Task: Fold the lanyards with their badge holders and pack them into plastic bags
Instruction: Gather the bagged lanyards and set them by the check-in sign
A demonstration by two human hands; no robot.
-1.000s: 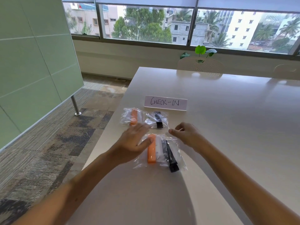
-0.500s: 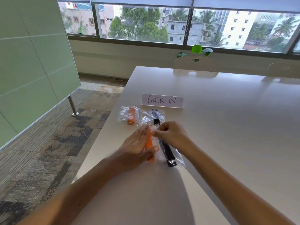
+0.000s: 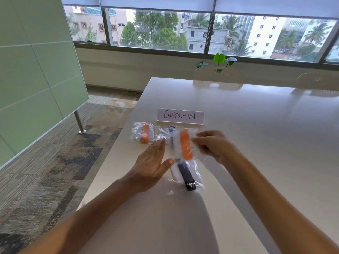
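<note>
A person's two bare forearms reached over a smooth, pale, glossy table (image 3: 256, 143) beside a window. The right hand (image 3: 213, 146) pinched a crinkly clear plastic bag holding a folded orange lanyard (image 3: 186, 144), fingers curled onto the bag's right edge. The bag appeared lifted at its near end, though whether it fully cleared the table could not be told. Its long axis ran from twelve to six o'clock, and it lay directly at nine o'clock from the right fingers, touching them.

The left hand (image 3: 153, 167) was released, fingers straight and together, palm down at about eight o'clock from the orange bag, just beside it but not gripping anything. The right hand was therefore the one in control.

Below the orange bag, at six o'clock, lay a second clear bag with a folded black lanyard (image 3: 187, 177), flat on the table, long axis also running near to far, partly overlapped by the upper bag.

Farther off at eleven o'clock rested a small clear packet with an orange lanyard (image 3: 145, 133), and beside it a small clear packet with a dark lanyard (image 3: 170, 131). Behind them stood a white card sign hand-lettered CHECK-IN (image 3: 180, 116)

The packing looked nearly finished; the held bag probably needed setting down among the others
</note>
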